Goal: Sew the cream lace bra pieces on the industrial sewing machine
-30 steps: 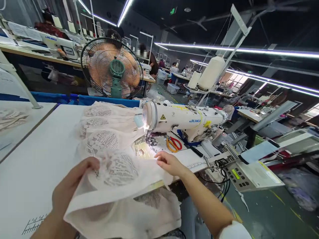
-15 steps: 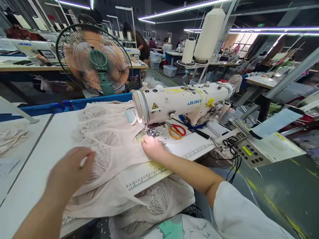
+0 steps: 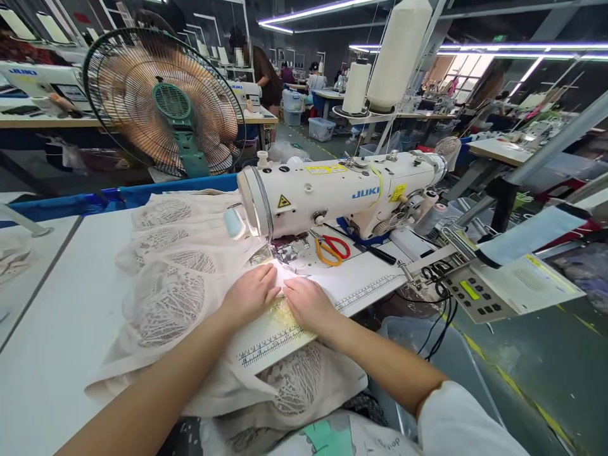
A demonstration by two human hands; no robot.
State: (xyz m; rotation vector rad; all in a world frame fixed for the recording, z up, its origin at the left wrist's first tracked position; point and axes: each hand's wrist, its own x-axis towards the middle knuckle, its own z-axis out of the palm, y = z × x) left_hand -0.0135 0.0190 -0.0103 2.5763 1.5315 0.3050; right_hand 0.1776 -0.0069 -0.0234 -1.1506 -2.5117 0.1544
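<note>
A white JUKI sewing machine (image 3: pixel 304 199) stands on the table, its needle area lit just beyond my hands. A beige garment piece with lace panels (image 3: pixel 173 304) spreads from the needle across the table to the left. My left hand (image 3: pixel 251 294) grips its edge in front of the presser foot, fingers together. Close beside it, my right hand (image 3: pixel 308 305) also has its fingers closed on the fabric edge. What lies under the fingertips is partly hidden. More beige lace fabric (image 3: pixel 304 380) hangs over the table's front edge below my right hand.
Red-and-orange handled scissors (image 3: pixel 332 248) lie on the machine bed beside a black-handled tool (image 3: pixel 380 254). A control panel (image 3: pixel 479 294) juts out on the right. Thread cones (image 3: pixel 399 60) stand behind the machine. A large fan (image 3: pixel 173 104) is at the back left; a person (image 3: pixel 266 76) stands farther off.
My left hand has come from above the lace fabric on the left to the fabric by the needle, beside my right hand. The right hand has shifted slightly nearer to me. The view has moved slightly.
</note>
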